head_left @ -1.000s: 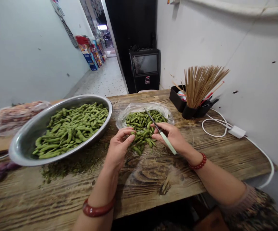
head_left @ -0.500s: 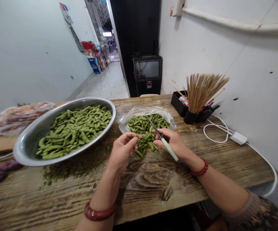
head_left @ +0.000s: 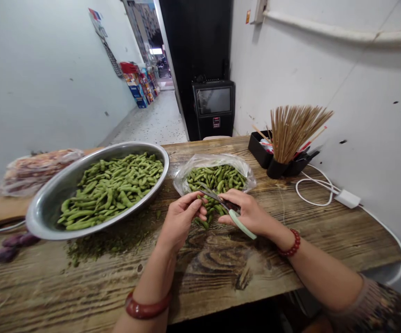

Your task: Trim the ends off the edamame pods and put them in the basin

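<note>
My right hand (head_left: pixel 243 212) grips a pair of scissors (head_left: pixel 243 225) with pale green handles, its blades parted and pointing left toward my other hand. In a pinch, the fingers of my left hand (head_left: pixel 182 215) hold a green soybean pod, mostly hidden by the fingertips near the blades. Below and beyond both hands, loose pods (head_left: pixel 211 208) spill out of a clear plastic bag (head_left: pixel 195 162) full of more pods. A large metal basin (head_left: pixel 44 215) to the left holds a heap of soybean pods (head_left: pixel 113 187).
Green trimmings (head_left: pixel 106 247) lie on the wooden table (head_left: pixel 200 296) below the basin. A bag of pinkish food (head_left: pixel 42 169) and purple items (head_left: pixel 11 247) sit at far left. Skewers (head_left: pixel 295 132) stand in a black holder (head_left: pixel 277 169) at right, near a white cable (head_left: pixel 380 222).
The scissors have opened and swung left, bringing their blades next to my left fingertips. My left hand stays pinched in nearly the same place. The view has shifted slightly.
</note>
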`<state>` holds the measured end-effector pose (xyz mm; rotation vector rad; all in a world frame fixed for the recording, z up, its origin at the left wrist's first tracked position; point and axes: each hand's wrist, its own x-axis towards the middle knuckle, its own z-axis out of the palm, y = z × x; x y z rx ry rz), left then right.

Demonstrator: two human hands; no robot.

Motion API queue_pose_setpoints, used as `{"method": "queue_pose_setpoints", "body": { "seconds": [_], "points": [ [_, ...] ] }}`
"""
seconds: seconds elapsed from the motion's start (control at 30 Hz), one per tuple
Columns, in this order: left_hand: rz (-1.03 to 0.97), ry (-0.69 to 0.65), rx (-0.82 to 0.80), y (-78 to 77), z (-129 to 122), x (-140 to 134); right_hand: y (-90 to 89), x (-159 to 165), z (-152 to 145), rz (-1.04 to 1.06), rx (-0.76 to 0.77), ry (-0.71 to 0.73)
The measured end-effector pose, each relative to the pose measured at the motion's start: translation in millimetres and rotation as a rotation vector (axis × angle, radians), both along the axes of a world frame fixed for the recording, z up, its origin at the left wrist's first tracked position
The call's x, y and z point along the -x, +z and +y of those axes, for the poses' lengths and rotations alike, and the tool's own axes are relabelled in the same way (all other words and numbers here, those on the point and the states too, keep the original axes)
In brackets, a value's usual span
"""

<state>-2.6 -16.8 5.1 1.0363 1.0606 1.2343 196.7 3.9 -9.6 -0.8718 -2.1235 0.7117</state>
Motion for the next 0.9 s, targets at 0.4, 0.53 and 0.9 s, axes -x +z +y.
{"method": "queue_pose_setpoints", "body": {
  "seconds": [0.4, 0.53, 0.9],
  "points": [
    [0.085, 0.011, -0.043, -4.8, 0.7, 0.9, 2.0, -1.1, -4.0, -0.108, -0.047, 0.041],
    [0.141, -0.035, -0.07, -2.5, -0.3, -1.0, 1.6, -1.2, -3.5, -0.096, -0.041, 0.051],
    [0.215, -0.039, -0.03, -0.4, -2.2, -3.7, -3.7, -0.1, -1.3, -0.107, -0.106, 0.045]
  ]
}}
